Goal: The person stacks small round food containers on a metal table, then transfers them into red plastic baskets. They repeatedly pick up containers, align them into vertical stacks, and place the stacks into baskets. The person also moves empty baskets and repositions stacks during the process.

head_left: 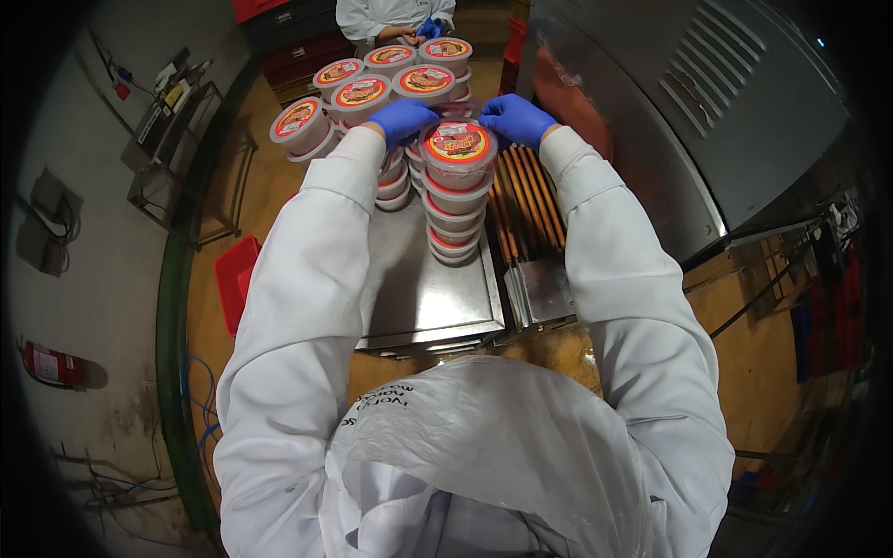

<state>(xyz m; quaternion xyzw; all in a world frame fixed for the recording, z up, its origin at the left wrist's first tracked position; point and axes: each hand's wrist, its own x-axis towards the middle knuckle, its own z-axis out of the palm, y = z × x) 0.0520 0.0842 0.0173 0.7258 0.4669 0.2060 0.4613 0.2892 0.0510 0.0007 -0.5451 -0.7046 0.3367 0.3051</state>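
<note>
So you've got both arms stretched out in front of you, blue gloves on, hands up by the top of the front stack (456, 203) of round plastic tubs. Your left hand (406, 119) is just left of the top tub (458, 144) and your right hand (519, 119) is just right of it, both a bit toward its far side. Fingers on both are bent inward, tips pointing at each other, with some clear film (454, 109) showing between them. Honestly can't tell whether they're pinching that film or just resting against it, your gloves hide the fingertips.

The top tub has a red and yellow label on its lid and sits upright on the tubs under it, and that whole stack stands on your steel table (419, 302), near its right edge. Beyond your left hand there's a bunch more tub stacks (361, 93) crowded close together, same kind of lids.

Right beside the table you've got a row of brown rollers (530, 200), then a big grey machine (642, 121). Across from you there's a co-worker (381, 13) in a white coat with a blue glove showing. Red crate (234, 284) is off to your left, lower than the tabletop.
</note>
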